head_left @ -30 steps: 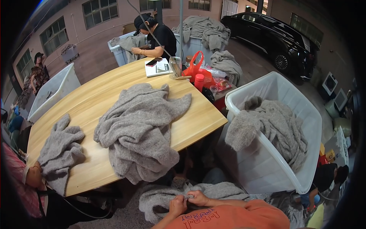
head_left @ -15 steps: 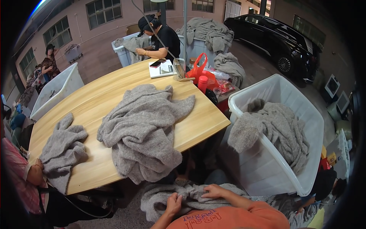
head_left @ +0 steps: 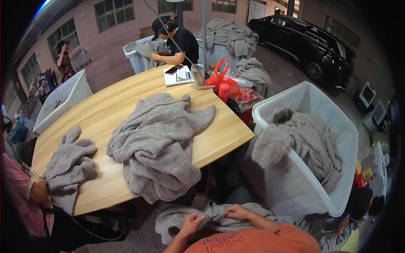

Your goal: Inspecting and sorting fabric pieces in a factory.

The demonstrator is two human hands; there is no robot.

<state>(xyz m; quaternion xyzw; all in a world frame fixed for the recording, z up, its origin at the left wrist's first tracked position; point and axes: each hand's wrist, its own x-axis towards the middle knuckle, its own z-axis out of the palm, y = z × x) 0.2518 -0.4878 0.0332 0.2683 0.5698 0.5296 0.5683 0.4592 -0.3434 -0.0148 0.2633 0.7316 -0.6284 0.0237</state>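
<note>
A grey knitted garment (head_left: 174, 215), maybe a sweater, lies bunched across my lap below the table edge. My left hand (head_left: 192, 223) pinches its cloth, the thumb pressed against the fingers. To the right, my right hand (head_left: 238, 211) grips the same garment with curled fingers, a short stretch of cloth between the two hands. Ahead of me, a large heap of grey knitwear (head_left: 156, 143) rests on the wooden table (head_left: 105, 99) and hangs over its near edge. A smaller grey knit piece (head_left: 71, 164) lies to the left, beside another person's arm.
At my right stands a white plastic bin (head_left: 291, 179) holding grey knitwear, one piece draped over its rim. A red bottle (head_left: 224, 92), a red bag (head_left: 218, 76) and a jar (head_left: 198, 74) stand by the far corner. Across the table a person (head_left: 181, 44) handles grey cloth.
My hands have shifted only slightly, both still holding the garment. At the far left, a standing person has moved to the right and raised a hand to the head.
</note>
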